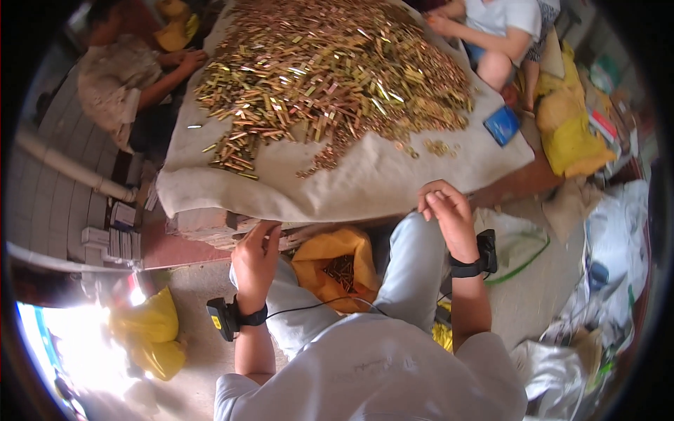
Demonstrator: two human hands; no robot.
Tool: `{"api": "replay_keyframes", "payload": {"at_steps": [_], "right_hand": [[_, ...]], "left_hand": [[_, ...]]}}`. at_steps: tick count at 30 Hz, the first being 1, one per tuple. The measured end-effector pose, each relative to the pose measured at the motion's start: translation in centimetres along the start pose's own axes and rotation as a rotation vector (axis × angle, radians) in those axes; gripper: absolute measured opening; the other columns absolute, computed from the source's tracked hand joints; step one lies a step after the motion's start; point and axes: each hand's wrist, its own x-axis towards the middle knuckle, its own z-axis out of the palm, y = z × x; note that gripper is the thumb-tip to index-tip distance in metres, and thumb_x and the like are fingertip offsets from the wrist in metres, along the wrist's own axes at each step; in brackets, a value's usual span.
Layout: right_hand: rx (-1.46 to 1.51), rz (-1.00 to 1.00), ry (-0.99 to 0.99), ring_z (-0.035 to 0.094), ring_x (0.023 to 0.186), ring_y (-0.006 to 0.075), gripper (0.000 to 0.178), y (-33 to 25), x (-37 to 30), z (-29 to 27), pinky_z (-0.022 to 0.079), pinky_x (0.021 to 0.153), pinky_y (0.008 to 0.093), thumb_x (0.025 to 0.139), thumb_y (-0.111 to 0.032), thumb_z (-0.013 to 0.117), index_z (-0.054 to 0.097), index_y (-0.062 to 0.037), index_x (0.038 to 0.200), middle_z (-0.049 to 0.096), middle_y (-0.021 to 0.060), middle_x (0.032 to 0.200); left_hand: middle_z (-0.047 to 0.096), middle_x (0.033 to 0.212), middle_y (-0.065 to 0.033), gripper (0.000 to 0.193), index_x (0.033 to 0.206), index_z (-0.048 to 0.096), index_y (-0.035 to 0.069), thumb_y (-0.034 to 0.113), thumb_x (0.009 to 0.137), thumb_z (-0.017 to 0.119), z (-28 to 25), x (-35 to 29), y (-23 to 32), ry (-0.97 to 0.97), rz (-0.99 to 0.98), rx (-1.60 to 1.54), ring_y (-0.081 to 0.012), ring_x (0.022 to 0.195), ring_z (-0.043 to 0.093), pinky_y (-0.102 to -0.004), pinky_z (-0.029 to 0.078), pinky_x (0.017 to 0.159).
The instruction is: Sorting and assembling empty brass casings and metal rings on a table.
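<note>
the left hand (254, 263), loosely curled and partly open with nothing visible in its grip, is by the table's near edge, while the right hand (451, 214), half-bent with fingers parted and likewise showing nothing held, hangs nearby at the cloth's front edge. the heap of brass-coloured metal tubes (316, 81) lies across the beige cloth (382, 186), which perhaps cushions the pieces and keeps them gathered. an open orange sack (314, 251) containing metal pieces (340, 270) stands between the knees, presumably for easy reach by both hands.
</note>
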Motion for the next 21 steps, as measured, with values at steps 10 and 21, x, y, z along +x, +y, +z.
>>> {"api": "replay_keyframes", "payload": {"at_steps": [10,21], "right_hand": [[-0.355,-0.271,-0.057,0.048,0.064,0.0028,0.008,5.8,12.6,6.5,0.038,0.057,0.0181,0.086,-0.006,0.057,0.062,-0.0031,0.092,0.057,-0.0035,0.077],[-0.907,-0.441,0.104,0.053,0.092,0.0320,0.020,7.1,15.1,9.0,0.043,0.080,0.0386,0.075,-0.010,0.064,0.060,-0.0037,0.093,0.055,0.0135,0.093]], "left_hand": [[0.057,0.088,-0.0102,0.013,0.091,0.060,0.007,0.011,0.078,0.057,4.4,10.1,1.8,0.083,0.415,0.207,-0.0298,0.081,0.060,-0.0381,0.049,0.069],[0.054,0.095,-0.0135,0.029,0.095,0.054,0.004,0.020,0.074,0.066,9.9,15.5,0.3,0.182,0.230,0.216,-0.0313,0.080,0.060,-0.0390,0.050,0.066]]}}
